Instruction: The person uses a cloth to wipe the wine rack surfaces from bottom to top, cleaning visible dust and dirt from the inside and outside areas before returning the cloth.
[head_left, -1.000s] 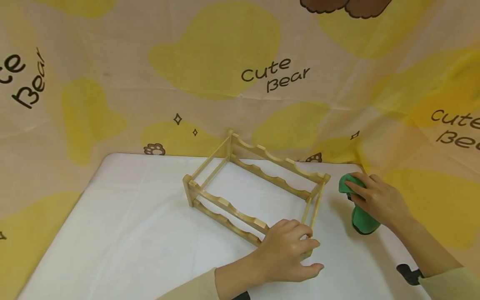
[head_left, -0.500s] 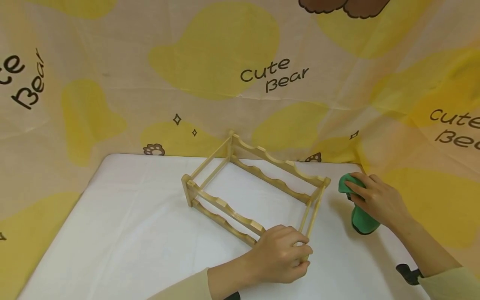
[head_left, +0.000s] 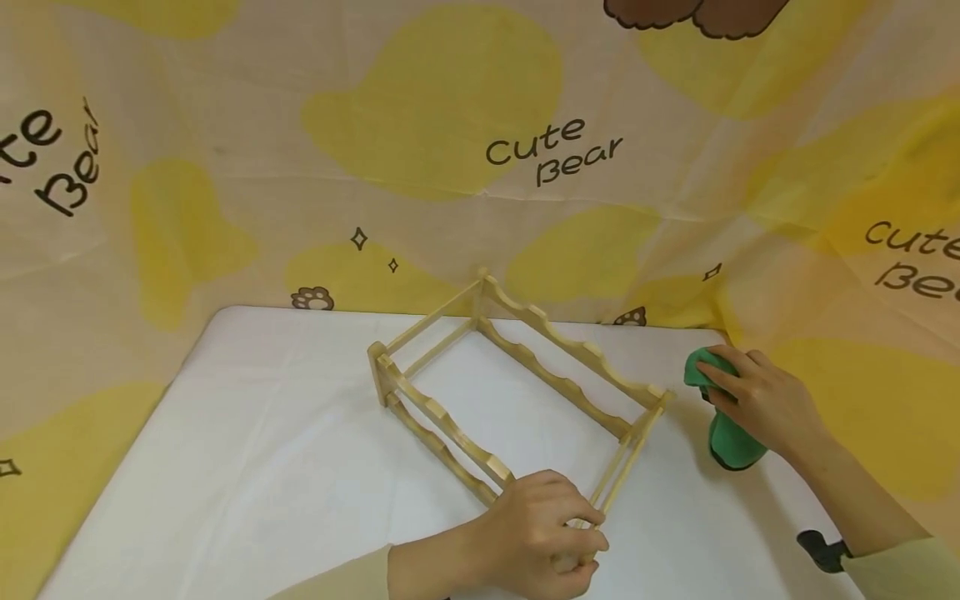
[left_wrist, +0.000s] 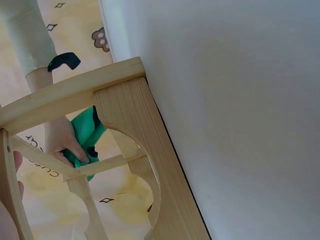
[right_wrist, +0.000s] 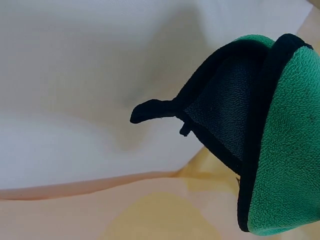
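A light wooden rack with scalloped rails [head_left: 437, 410] stands at an angle on the white table in the head view. My left hand [head_left: 528, 529] grips its near right corner, fingers curled over the post and hiding it. Close up in the left wrist view is the rack's wooden end [left_wrist: 131, 107] with a curved cut-out. To the right of the rack, my right hand [head_left: 776, 412] holds a bunched green cloth [head_left: 735, 442], apart from the wood. The right wrist view shows the cloth's black edging, dark inner side and small black loop [right_wrist: 152, 111].
The white tabletop [head_left: 247, 450] meets a yellow-patterned fabric backdrop [head_left: 420, 100] at the back and both sides. The rack's far corner reaches close to the back fabric. A black strap [head_left: 823, 550] sits at the right sleeve cuff.
My left fingers have curled in around the rack's corner. That corner has come nearer and to the left, turning the rack on the table. My right hand and the cloth stay nearly in place.
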